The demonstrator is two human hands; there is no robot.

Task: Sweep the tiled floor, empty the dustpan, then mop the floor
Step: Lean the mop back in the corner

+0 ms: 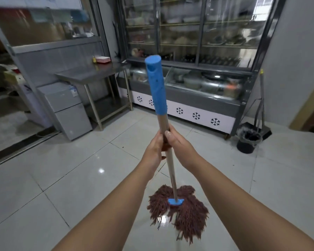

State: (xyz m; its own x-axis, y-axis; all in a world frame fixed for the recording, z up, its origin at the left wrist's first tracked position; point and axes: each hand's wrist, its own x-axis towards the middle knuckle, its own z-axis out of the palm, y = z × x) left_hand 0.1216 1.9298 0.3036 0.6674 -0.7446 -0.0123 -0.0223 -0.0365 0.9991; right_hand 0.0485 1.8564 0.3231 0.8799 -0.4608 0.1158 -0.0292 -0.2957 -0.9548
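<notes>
1. Reddish-brown mop head (178, 212) is spread out on the tiled floor (62, 178) at lower centre of the frame, strands fanned around a blue clamp (175, 201).
2. Mop handle (169, 156) is a pale wooden stick running up from that clamp to centre frame, capped with a blue grip sleeve (157, 84) that tilts slightly left toward the top.
3. Both hands are wrapped around the wood just below the blue sleeve. Left hand (153, 151) curls round it from the left side, right hand (181, 147) from the right, thumb lying along the stick. They're touching each other pretty much, so it's a firm two-handed grip.
4. Floor is glossy light tile with dark grout lines, and you can see a ceiling light glare at left centre.
5. Upper right of the frame has a big glass display fridge (198, 51) with snowflake marks on its base panel.
6. Black trash bin (248, 140) with a liner sits at the right, and a dustpan (266, 133) leans just behind it.
7. Steel desk (91, 75) stands at upper left of centre, with a small grey cabinet (67, 109) beside it.
</notes>
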